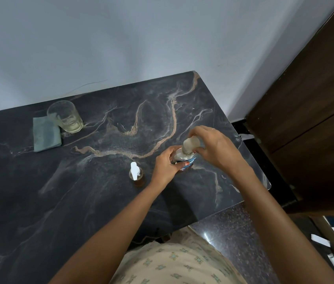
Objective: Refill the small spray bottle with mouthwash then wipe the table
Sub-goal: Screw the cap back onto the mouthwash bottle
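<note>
The mouthwash bottle (183,158) stands upright on the dark marble table (104,201), near its right edge. My left hand (165,167) wraps around the bottle's body. My right hand (215,148) grips its pale cap (190,144) from above. Just left of them stands the small spray bottle (135,174) with a white spray head and brownish liquid inside. A folded grey-green cloth (46,134) lies at the table's far left.
A clear drinking glass (65,116) with a little pale liquid stands by the cloth, near the wall. A dark wooden cabinet (309,111) rises to the right of the table. The table's right edge is close to my right hand.
</note>
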`<action>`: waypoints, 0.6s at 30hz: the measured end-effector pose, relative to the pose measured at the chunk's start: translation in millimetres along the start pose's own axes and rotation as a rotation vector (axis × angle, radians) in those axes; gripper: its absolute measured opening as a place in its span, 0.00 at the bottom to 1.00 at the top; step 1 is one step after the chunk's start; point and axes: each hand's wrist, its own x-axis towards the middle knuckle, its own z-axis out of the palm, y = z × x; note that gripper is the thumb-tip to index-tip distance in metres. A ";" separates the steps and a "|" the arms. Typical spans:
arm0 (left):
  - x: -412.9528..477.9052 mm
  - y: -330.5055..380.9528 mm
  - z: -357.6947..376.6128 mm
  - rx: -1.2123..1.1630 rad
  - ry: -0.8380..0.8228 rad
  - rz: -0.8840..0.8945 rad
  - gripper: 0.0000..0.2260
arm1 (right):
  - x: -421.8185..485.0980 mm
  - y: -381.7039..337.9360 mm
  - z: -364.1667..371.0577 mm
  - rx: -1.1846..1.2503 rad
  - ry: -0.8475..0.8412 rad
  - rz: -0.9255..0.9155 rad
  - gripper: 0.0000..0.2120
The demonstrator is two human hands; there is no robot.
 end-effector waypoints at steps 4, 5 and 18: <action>0.6 -2.0 0.5 0.007 0.003 0.012 0.20 | 3.0 -7.2 -1.4 -0.003 -0.086 -0.065 0.15; 0.6 -2.4 0.7 0.009 0.006 0.016 0.20 | 3.9 -8.9 -1.4 -0.005 -0.109 -0.075 0.15; 1.3 -4.6 0.5 0.005 0.005 0.030 0.20 | 6.8 -10.5 8.1 -0.026 -0.087 0.145 0.16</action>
